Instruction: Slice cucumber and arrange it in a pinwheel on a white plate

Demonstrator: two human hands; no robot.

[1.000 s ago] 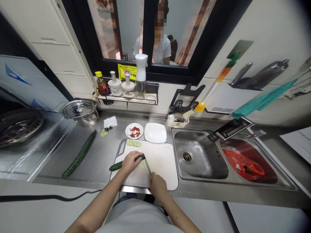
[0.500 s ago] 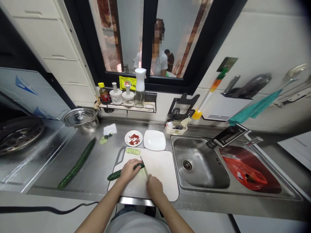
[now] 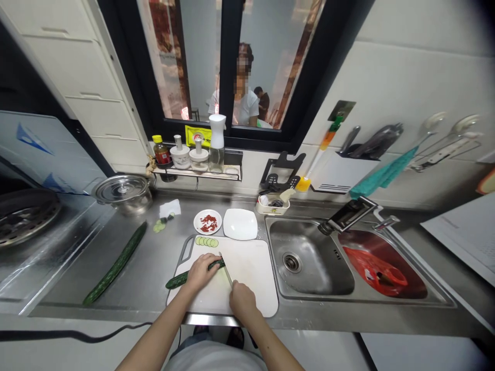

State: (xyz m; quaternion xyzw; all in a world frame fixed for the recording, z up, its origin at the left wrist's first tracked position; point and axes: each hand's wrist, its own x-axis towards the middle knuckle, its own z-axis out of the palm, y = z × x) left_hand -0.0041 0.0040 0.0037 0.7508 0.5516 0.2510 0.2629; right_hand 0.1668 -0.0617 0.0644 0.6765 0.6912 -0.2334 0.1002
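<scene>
On the white cutting board (image 3: 255, 263) lies a dark green cucumber (image 3: 177, 281). My left hand (image 3: 201, 272) is closed over its right part, fingers curled near the cut end. My right hand (image 3: 242, 300) grips the handle of a knife (image 3: 226, 269), its blade against the cucumber's right end, beside my left fingertips. A row of several thin cucumber slices (image 3: 207, 241) lies at the board's top left. Behind the board stand a round plate with red chopped pieces (image 3: 208, 222) and a bare white square plate (image 3: 240, 224).
A whole cucumber (image 3: 116, 265) lies on the steel counter at left, with a lidded pot (image 3: 126, 193) behind it. At right is a double sink (image 3: 317, 263) holding a red bag (image 3: 375, 270). People show beyond the window.
The view has shifted slightly, so the scene sits a little further left. Both hands keep about the same hold on the cucumber and knife.
</scene>
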